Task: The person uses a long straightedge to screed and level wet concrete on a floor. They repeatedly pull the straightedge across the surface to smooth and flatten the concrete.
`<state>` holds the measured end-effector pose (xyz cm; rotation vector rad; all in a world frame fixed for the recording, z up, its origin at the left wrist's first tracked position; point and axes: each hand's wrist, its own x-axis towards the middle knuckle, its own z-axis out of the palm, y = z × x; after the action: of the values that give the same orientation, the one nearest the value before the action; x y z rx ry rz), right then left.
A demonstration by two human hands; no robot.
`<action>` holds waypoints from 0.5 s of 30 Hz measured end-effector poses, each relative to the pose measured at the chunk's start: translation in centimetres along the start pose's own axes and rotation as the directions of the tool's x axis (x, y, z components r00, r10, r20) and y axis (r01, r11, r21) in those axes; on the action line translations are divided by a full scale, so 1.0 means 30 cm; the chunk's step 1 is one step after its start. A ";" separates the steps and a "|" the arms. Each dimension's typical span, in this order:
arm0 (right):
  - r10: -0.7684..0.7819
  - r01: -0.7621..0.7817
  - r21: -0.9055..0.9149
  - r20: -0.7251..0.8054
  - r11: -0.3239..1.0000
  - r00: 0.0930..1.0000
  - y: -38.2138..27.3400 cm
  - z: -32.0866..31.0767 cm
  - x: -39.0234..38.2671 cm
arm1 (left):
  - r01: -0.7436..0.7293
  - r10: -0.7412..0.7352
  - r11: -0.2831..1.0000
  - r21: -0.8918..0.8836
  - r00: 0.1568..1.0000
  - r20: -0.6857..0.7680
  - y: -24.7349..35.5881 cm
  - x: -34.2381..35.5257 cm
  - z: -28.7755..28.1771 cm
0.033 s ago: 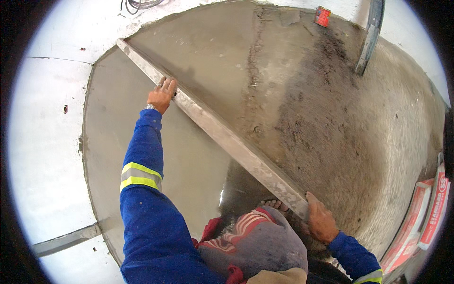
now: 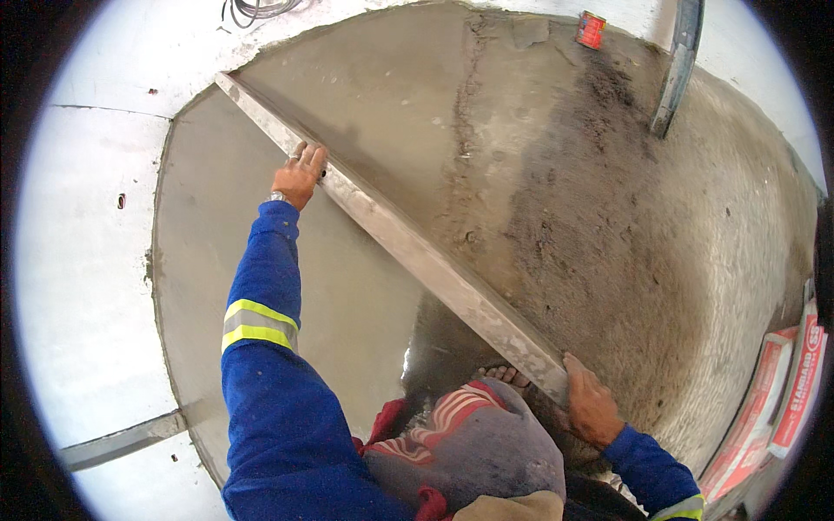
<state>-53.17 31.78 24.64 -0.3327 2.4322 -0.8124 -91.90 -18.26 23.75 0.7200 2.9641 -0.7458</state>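
Observation:
A long, mortar-smeared screed straightedge (image 2: 417, 252) lies diagonally across a floor of grey cement screed (image 2: 234, 208), its far end close to the white wall. My left hand (image 2: 298, 176) is closed over its upper part, fingers curled across the top edge. At the near end, my right hand (image 2: 593, 405) grips the tip, with its thumb side against the bar and some fingers hidden below. Smooth wet screed spreads left of the bar. To its right the surface is rougher, with a dark, crumbly patch of mortar (image 2: 591, 217).
White walls (image 2: 87, 260) border the floor on the left and at the back. A red tin (image 2: 591, 31) stands at the far edge, near a grey metal post (image 2: 679, 69). Red and white bags (image 2: 756, 417) lie at right. My bare toes (image 2: 506, 375) show beside the straightedge, and cable (image 2: 261, 9) lies coiled at the top.

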 end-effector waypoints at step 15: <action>0.008 -0.008 0.009 -0.040 1.000 0.999 0.193 0.003 -0.292 | -0.129 0.125 0.990 -0.057 0.990 -0.064 0.283 -0.044 -0.185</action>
<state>-46.27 39.70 24.72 -0.3055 2.4649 -0.8333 -86.44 -9.68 25.02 0.9327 2.9447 -0.6342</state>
